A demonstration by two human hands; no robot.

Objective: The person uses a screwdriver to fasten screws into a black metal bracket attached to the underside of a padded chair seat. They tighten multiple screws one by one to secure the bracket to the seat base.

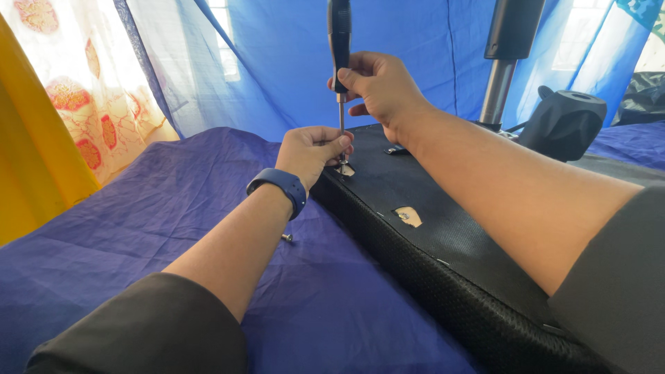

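Observation:
My right hand grips the black handle of a screwdriver held upright, its steel shaft running down to a screw hole at the near corner of a black padded seat base. My left hand, with a blue band on its wrist, pinches around the screwdriver's tip where it meets the seat's fabric. A second torn hole shows pale material further along the seat. A loose screw lies on the blue cloth under my left forearm.
Blue cloth covers the work surface. A chair gas cylinder and a black chair part stand at the back right. Blue and patterned yellow curtains hang behind.

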